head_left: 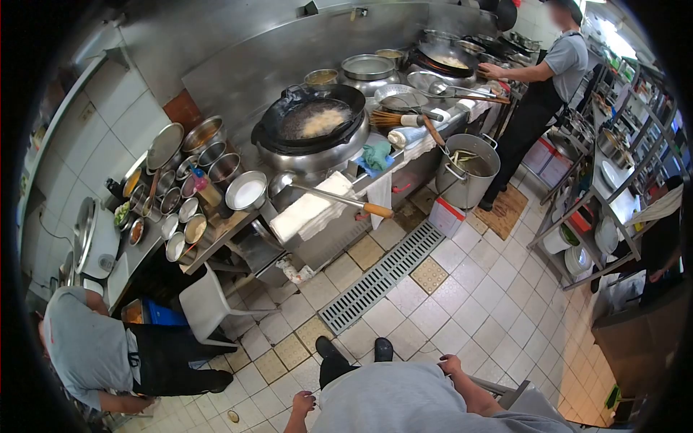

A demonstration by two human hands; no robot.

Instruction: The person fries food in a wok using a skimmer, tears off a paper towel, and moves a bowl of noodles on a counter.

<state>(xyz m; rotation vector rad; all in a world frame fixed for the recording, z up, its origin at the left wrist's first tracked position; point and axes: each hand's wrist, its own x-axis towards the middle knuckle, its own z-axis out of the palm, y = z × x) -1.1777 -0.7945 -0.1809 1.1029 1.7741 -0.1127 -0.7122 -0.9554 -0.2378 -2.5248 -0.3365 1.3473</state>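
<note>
I see a black wok (271, 124) seated on a round steel burner (310, 156), pale golden food (323, 123) in its dark oil (294, 119); a wooden-handled ladle (333, 197) crosses white cloth (309, 218).

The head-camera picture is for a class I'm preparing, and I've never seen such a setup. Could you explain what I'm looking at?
There is no machine here. A person wears one camera on the head, facing forward and down, so their light grey cloth shirt fills the bottom. Their bare hands, the left hand and the right hand, are beside the body; I see nothing held in either.

Ahead, a round black metal wok with pale food sits on a wide silver metal ring. A long silver ladle with a wooden grip lies across a folded white cloth. A co-worker in a grey shirt and black apron stands farther along.
</note>
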